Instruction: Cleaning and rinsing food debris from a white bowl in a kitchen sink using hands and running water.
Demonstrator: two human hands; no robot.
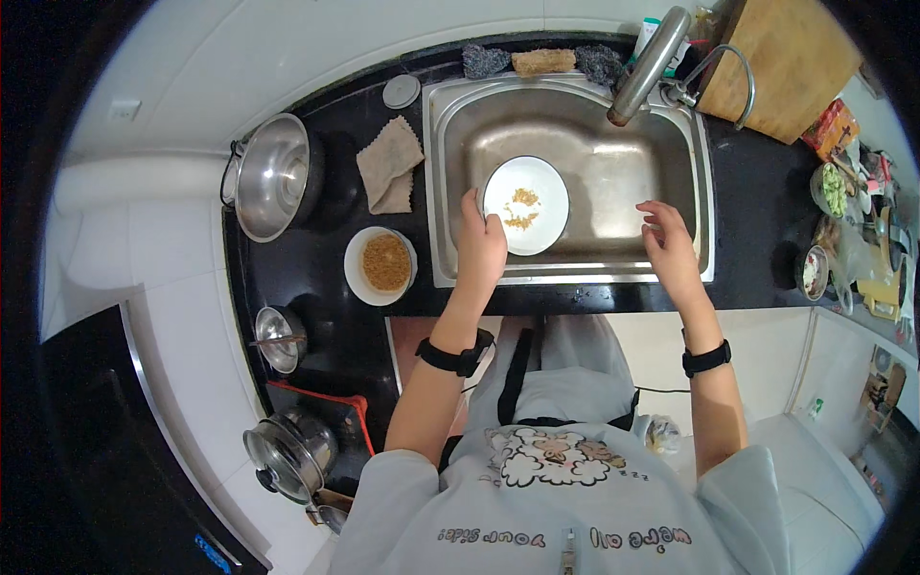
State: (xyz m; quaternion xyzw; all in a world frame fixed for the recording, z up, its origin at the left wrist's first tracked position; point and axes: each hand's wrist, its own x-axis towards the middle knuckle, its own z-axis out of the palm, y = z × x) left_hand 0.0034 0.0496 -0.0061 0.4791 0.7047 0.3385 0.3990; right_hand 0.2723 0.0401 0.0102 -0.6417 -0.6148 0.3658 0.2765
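My left hand grips the left rim of a white plate, thumb on top. The plate is held over the stainless steel sink, and small clumps of golden-brown crumbs lie on its middle. Over the right part of the basin hovers my right hand, with nothing in it and its fingers curved and apart. On the black counter left of the sink stands a white bowl that contains more golden-brown crumbs.
A beige cloth and a metal basin are to the left. The faucet leans over the sink's back right, beside a wooden cutting board. Scouring pads line the back edge. A lidded pot stands at lower left.
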